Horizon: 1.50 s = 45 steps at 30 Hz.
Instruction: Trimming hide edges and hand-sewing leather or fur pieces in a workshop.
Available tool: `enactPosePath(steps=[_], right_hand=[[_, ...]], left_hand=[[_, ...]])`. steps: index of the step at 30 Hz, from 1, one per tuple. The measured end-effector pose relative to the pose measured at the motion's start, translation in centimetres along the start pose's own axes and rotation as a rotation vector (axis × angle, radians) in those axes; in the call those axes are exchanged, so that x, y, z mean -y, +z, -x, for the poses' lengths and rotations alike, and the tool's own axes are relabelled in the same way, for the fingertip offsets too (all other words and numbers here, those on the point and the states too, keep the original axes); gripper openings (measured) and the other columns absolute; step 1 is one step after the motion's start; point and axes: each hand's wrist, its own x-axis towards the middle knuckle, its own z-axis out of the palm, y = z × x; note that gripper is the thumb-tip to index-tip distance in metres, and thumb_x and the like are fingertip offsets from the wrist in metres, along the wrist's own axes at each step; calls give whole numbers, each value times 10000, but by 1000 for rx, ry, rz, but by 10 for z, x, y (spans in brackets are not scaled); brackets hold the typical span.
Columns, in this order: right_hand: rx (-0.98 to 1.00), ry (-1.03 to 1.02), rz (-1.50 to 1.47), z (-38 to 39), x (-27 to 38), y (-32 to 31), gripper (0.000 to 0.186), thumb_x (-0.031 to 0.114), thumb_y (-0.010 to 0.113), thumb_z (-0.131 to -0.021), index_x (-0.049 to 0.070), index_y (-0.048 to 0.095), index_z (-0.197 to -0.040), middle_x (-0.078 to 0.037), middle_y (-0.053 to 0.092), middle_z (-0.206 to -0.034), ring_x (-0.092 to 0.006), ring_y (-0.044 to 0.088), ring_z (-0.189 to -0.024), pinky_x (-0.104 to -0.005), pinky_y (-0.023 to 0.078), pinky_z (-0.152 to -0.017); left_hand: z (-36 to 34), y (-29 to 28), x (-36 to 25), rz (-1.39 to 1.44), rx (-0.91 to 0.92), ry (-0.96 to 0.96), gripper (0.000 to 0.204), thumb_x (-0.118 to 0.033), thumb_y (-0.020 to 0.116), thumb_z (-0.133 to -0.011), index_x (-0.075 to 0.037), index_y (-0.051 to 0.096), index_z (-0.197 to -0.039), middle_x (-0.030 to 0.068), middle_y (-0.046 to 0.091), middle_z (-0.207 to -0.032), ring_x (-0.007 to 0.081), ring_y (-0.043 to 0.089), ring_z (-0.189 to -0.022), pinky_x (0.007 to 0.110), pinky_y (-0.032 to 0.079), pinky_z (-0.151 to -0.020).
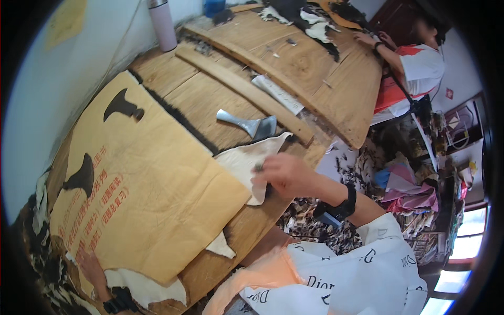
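A large tan paper sheet (157,173) with red print covers much of a pelt, whose white skin side (244,157) shows past the sheet's right edge. Dark fur fringes the far edge. My right hand (286,176) is over that white skin, fingers pinched at a small dark thing (258,168) too small to name. Near the sheet's lower left corner, my left hand (92,268) rests with its fingers stretched out. Two dark crescent-bladed tools, one farther away (122,106) and one nearer (81,176), lie on the sheet. Beyond the skin lies a silvery flared metal tool (249,125).
Wooden strips (247,94) cross the worktable (184,86). A pink bottle (163,26) stands by the wall. Black-and-white fur pieces (310,23) lie at the far end, near another person (415,68) at work. Fur scraps (336,231) heap below the table's right edge.
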Motion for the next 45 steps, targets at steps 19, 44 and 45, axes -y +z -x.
enactPosePath(steps=[19, 44, 45], right_hand=[[-66, 383, 817, -96, -163, -63, 92, 109, 563, -752, 91, 653, -759, -58, 575, -822, -224, 569, -875, -345, 508, -681], [-214, 452, 258, -31, -40, 36, 104, 70, 559, -811, -18, 509, -832, -176, 485, -839, -359, 487, -816, -422, 392, -715], [-230, 442, 252, -33, -41, 39, 103, 62, 560, -807, -19, 496, -815, -177, 477, -827, -363, 479, -806, -429, 383, -710]], left_hand=[[0, 5, 22, 71, -28, -32, 527, -357, 342, -944, -124, 245, -1406, 189, 286, -1409, 354, 257, -1295, 417, 177, -1067], [18, 25, 30, 475, -163, -160, 649, -566, 392, -854, -199, 312, -1383, 207, 247, -1423, 378, 184, -1325, 497, 97, -1069], [19, 24, 35, 463, -151, -179, 648, -568, 383, -859, -190, 315, -1381, 203, 246, -1426, 366, 191, -1326, 494, 118, -1063]])
